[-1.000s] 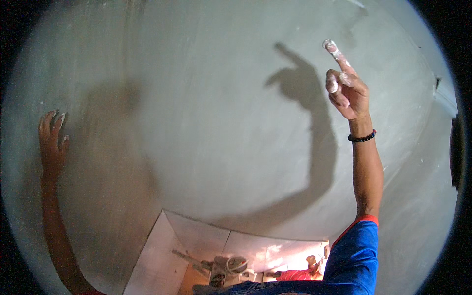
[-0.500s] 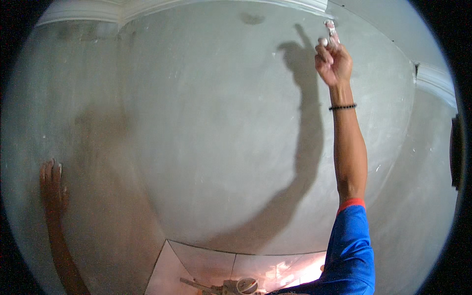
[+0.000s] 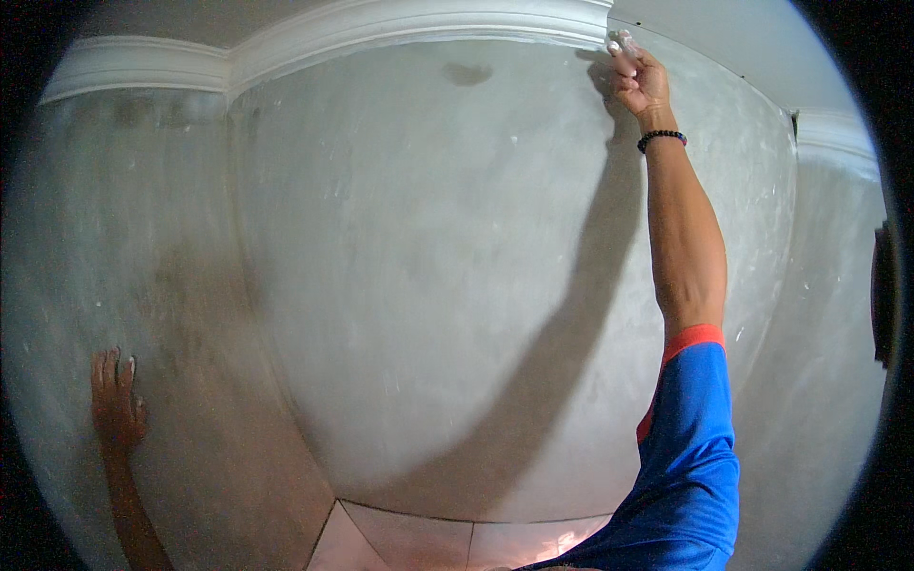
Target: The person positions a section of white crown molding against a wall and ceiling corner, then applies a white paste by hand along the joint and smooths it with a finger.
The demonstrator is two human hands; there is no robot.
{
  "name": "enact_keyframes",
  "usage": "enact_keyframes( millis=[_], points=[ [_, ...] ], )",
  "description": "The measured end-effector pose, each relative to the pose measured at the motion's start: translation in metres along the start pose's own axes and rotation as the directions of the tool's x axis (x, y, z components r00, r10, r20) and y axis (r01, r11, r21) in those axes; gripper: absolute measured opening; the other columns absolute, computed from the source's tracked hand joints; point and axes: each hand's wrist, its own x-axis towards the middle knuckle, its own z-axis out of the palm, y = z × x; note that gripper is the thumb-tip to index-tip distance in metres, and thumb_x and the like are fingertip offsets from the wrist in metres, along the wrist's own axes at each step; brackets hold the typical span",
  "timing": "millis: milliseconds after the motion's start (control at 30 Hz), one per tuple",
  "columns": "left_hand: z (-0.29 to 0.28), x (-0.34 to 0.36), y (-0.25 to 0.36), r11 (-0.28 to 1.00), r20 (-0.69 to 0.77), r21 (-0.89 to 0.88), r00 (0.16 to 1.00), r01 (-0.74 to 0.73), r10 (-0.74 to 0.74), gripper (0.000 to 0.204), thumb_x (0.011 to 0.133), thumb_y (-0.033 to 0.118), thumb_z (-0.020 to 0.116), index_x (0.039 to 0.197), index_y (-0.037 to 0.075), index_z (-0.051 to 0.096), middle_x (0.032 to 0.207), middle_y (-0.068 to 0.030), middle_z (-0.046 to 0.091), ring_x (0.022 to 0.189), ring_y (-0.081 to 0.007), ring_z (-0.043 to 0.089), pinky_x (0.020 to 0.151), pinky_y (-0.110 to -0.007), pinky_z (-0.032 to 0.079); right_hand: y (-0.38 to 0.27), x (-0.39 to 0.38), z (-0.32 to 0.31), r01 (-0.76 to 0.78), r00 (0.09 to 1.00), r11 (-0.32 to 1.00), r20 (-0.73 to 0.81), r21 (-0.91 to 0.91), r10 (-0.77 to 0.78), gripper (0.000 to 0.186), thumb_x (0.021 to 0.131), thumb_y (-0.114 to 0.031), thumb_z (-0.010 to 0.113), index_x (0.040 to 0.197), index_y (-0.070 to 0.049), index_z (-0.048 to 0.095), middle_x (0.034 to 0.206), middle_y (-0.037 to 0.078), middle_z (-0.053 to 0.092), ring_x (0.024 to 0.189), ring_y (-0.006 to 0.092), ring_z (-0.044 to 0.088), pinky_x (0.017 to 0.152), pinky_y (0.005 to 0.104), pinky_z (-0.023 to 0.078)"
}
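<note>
High up, my right hand (image 3: 636, 76) reaches to the cut end of the white cornice (image 3: 419, 27). Its fingers are bent inward, and white paste (image 3: 625, 40) coats the fingertips. Whether a lump of something sits inside the fingers is hidden. A dark bead bracelet (image 3: 661, 140) circles that wrist, below which runs a blue sleeve with a red cuff. Low at the left, my left hand (image 3: 118, 404) lies against the grey wall (image 3: 409, 247) with its fingers stretched out and some white on the tips. It holds nothing.
Another cornice piece (image 3: 833, 138) runs along the right wall, with a gap between it and the front one. The ceiling (image 3: 714, 43) shows small dark holes. Pale tiles (image 3: 409, 542) line the lower wall, and a dark object (image 3: 881, 295) stands at the right edge.
The view has tilted upward, so more cornice shows and the clutter at the bottom has left the picture. My right index finger, earlier pointing up, is now bent near the cornice end.
</note>
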Motion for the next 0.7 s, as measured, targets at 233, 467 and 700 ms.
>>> enact_keyframes(
  millis=[233, 467, 700],
  points=[
    [0.001, 0.006, -0.002, 0.999, -0.011, -0.04, 1.0, 0.014, -0.014, 0.073, 0.067, -0.001, 0.064, 0.136, 0.006, 0.04, 0.148, -0.0181, 0.032, 0.139, -0.0418, 0.026, 0.115, -0.053, 0.023, 0.0, 0.02, -0.007, -0.161, 0.984, 0.987, 0.084, 0.019, 0.158, 0.011, 0.092, -0.012, 0.053, 0.1, -0.004, 0.051, 0.082, 0.009, 0.062, 0.045, 0.0025, 0.036, 0.03, 0.0137, 0.027],
    [-0.003, 0.009, -0.003, 0.998, -0.063, -0.052, 0.997, -0.04, 0.037, 0.065, 0.068, -0.001, 0.06, 0.132, 0.004, 0.045, 0.147, -0.0188, 0.034, 0.139, -0.042, 0.027, 0.114, -0.053, 0.023, -0.005, -0.007, 0.005, -0.184, 0.983, 0.975, -0.048, -0.122, 0.179, 0.019, 0.096, -0.014, 0.048, 0.085, -0.001, 0.054, 0.057, -0.003, 0.048, 0.038, -0.0015, 0.037, 0.028, 0.0106, 0.032],
    [-0.001, 0.008, -0.002, 1.0, -0.028, -0.014, 1.0, 0.009, -0.009, 0.061, 0.07, 0.0, 0.058, 0.13, 0.004, 0.048, 0.148, -0.0182, 0.034, 0.139, -0.042, 0.026, 0.115, -0.053, 0.023, -0.018, -0.021, 0.014, -0.053, 0.981, 0.687, -0.167, -0.724, -0.099, 0.019, 0.091, -0.015, 0.052, 0.105, -0.004, 0.056, 0.081, 0.01, 0.065, 0.042, 0.0045, 0.035, 0.032, 0.0158, 0.03]
  ],
)
